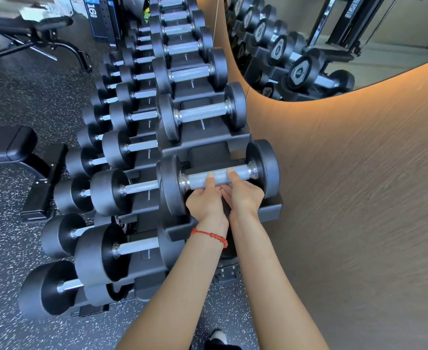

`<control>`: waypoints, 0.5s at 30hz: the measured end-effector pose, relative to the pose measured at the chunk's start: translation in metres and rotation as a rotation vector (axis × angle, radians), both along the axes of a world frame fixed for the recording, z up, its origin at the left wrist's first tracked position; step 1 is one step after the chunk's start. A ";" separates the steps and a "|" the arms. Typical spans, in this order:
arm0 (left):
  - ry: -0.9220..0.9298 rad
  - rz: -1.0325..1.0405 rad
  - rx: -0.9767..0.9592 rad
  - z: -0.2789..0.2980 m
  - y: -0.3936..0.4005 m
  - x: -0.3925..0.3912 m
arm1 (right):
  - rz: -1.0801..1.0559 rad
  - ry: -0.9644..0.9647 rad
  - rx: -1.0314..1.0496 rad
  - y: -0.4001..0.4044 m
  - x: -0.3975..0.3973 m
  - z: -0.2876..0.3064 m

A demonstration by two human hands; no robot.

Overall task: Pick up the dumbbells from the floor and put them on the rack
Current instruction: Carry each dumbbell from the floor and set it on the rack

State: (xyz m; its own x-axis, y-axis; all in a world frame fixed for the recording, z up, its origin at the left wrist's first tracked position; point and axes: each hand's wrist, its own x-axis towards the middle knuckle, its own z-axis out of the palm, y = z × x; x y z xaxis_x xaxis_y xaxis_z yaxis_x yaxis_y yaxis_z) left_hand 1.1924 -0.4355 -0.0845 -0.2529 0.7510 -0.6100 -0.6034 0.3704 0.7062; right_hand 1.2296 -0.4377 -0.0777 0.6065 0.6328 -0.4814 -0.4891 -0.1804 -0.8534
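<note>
A black dumbbell (264, 165) with a knurled silver handle sits at the near end of the top tier of the black rack (271, 210). My left hand (203, 199), with a red bead bracelet on its wrist, and my right hand (244, 195) are side by side under the handle, fingers curled up around it. Both hands grip the same handle. Whether the dumbbell's heads rest fully in the rack cradle is hidden by my hands.
Several more black dumbbells (200, 114) fill the three tiers running away from me. A brown wall (346, 185) with a mirror (334, 41) stands close on the right. A black bench (8, 147) stands left on the speckled floor (3, 236). My shoe (218, 337) is below.
</note>
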 end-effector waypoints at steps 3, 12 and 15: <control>0.014 -0.011 0.006 -0.002 -0.002 0.000 | 0.008 -0.027 -0.003 -0.003 0.000 0.000; 0.048 -0.060 0.036 -0.004 -0.006 -0.002 | 0.030 -0.101 0.043 -0.015 0.003 0.001; 0.043 -0.060 0.061 -0.003 -0.011 -0.002 | 0.052 -0.134 0.053 -0.019 0.004 0.001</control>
State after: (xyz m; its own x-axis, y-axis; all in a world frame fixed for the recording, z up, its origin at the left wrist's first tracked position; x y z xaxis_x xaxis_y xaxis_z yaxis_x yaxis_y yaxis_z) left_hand 1.1903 -0.4470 -0.0871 -0.2313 0.8011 -0.5520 -0.5500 0.3603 0.7534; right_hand 1.2333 -0.4565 -0.0771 0.6290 0.6872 -0.3634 -0.3612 -0.1556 -0.9194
